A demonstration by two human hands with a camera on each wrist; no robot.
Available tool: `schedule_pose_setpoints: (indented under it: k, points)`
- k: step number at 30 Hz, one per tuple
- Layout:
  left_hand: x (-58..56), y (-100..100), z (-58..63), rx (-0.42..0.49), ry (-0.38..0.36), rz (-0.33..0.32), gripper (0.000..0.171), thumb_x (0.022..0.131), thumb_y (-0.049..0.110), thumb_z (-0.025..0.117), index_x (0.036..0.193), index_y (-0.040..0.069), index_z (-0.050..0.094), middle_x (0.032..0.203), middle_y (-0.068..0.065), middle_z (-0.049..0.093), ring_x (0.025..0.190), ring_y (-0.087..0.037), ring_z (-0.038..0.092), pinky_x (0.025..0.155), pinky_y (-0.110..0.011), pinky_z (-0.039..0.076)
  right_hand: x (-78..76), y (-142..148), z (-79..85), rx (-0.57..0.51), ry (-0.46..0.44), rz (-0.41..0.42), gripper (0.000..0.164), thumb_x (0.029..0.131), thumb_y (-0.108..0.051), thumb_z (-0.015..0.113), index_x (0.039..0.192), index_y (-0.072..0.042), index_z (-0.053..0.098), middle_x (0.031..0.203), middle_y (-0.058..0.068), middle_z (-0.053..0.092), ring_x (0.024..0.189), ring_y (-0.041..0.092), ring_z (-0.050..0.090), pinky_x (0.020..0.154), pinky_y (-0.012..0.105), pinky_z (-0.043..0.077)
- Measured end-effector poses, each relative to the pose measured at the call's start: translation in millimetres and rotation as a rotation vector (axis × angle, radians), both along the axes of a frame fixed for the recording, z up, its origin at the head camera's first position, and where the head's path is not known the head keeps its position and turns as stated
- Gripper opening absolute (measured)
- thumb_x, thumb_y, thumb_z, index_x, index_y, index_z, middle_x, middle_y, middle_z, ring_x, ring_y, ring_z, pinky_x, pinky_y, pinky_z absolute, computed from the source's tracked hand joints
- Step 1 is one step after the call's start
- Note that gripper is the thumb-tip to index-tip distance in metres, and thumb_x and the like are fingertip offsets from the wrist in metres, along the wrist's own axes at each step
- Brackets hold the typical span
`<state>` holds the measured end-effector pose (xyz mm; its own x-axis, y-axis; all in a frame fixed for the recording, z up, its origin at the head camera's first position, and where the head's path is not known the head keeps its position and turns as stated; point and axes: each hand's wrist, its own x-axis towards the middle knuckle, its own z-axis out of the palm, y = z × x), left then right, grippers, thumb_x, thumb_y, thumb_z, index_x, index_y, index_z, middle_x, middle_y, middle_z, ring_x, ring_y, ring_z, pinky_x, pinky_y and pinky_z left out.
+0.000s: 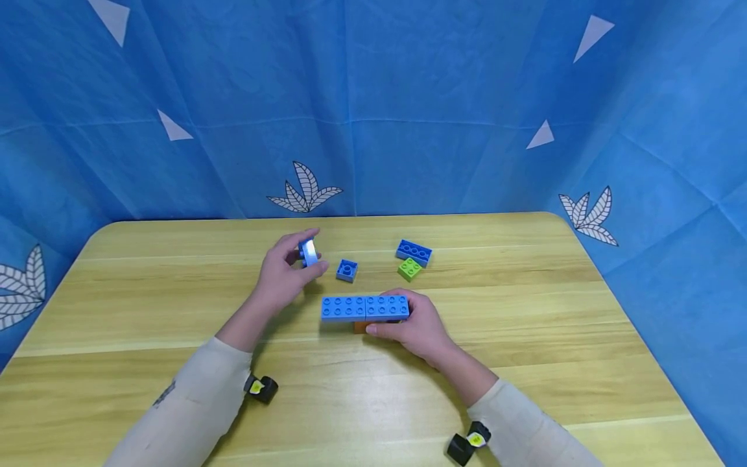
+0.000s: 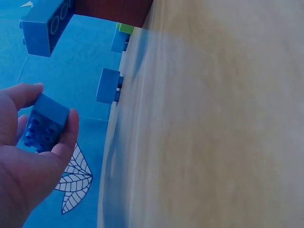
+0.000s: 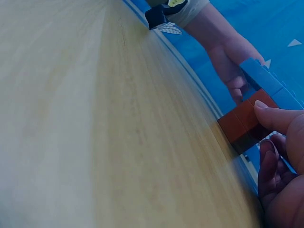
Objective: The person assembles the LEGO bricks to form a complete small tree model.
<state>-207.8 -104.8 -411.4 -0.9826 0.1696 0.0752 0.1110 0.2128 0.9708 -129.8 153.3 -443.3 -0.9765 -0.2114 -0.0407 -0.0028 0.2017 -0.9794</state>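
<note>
In the head view my left hand (image 1: 284, 269) pinches a blue toy brick (image 1: 309, 252) between thumb and fingers, above the far left part of the table. The left wrist view shows studs on this blue brick (image 2: 47, 121) facing the palm side. My right hand (image 1: 425, 327) grips a brick assembly near the table's middle. Two blue bricks (image 1: 364, 309) lie end to end on its top, studs up. Below them stand stacked orange-brown bricks (image 3: 244, 121), with my right thumb (image 3: 273, 116) pressed on their side. The blue top hides most of this stack from above.
Beyond the assembly lie a small blue brick (image 1: 347, 270), a longer blue brick (image 1: 414, 252) and a lime green brick (image 1: 410, 269) close beside the longer one. A blue patterned curtain (image 1: 373, 117) hangs behind the wooden table (image 1: 175, 285).
</note>
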Motion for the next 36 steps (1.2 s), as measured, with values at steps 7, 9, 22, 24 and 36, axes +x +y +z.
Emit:
schedule_pose_setpoints:
  k: [7, 9, 22, 24, 36]
  points:
    - [8.9, -3.1, 3.4, 0.057, -0.041, 0.072, 0.064, 0.079, 0.008, 0.086, 0.131, 0.003, 0.049, 0.118, -0.016, 0.061, 0.105, -0.029, 0.067, 0.082, -0.028, 0.055, -0.3, 0.0, -0.9, -0.002, -0.002, 0.001, 0.04, 0.073, -0.012, 0.091, 0.108, -0.012, 0.071, 0.102, 0.001, 0.072, 0.095, 0.023, 0.064, 0.087, 0.042, 0.049]
    - [11.7, -5.1, 4.1, -0.007, -0.004, 0.076, 0.059, 0.081, 0.014, 0.086, 0.13, 0.003, 0.056, 0.115, -0.014, 0.064, 0.101, -0.026, 0.067, 0.081, -0.026, 0.055, -0.9, 0.0, -1.0, -0.002, 0.0, 0.004, 0.039, 0.074, -0.013, 0.091, 0.108, -0.012, 0.071, 0.102, 0.001, 0.072, 0.095, 0.023, 0.064, 0.087, 0.043, 0.048]
    - [35.7, 3.7, 14.9, -0.047, 0.219, -0.022, 0.044, 0.083, 0.016, 0.085, 0.122, 0.006, 0.068, 0.108, -0.003, 0.068, 0.09, -0.02, 0.061, 0.079, -0.029, 0.053, -2.2, 0.2, -1.9, 0.005, 0.008, 0.011, 0.038, 0.075, -0.013, 0.09, 0.108, -0.011, 0.071, 0.101, 0.0, 0.073, 0.094, 0.023, 0.065, 0.088, 0.044, 0.048]
    - [39.0, 6.3, 16.0, -0.063, 0.257, -0.058, 0.04, 0.083, 0.014, 0.084, 0.12, 0.007, 0.07, 0.109, 0.0, 0.068, 0.091, -0.018, 0.061, 0.08, -0.032, 0.053, -2.2, -0.1, -1.5, 0.015, 0.006, 0.008, 0.038, 0.075, -0.014, 0.09, 0.108, -0.012, 0.071, 0.101, 0.0, 0.072, 0.094, 0.023, 0.064, 0.088, 0.044, 0.048]
    - [52.9, 17.4, 14.5, -0.204, 0.347, -0.237, 0.042, 0.082, 0.022, 0.085, 0.122, 0.014, 0.073, 0.11, 0.005, 0.067, 0.101, -0.013, 0.059, 0.084, -0.043, 0.052, -2.4, 0.3, -0.9, 0.023, 0.019, 0.012, 0.037, 0.076, -0.013, 0.089, 0.109, -0.012, 0.071, 0.104, -0.001, 0.072, 0.099, 0.021, 0.065, 0.09, 0.044, 0.049]
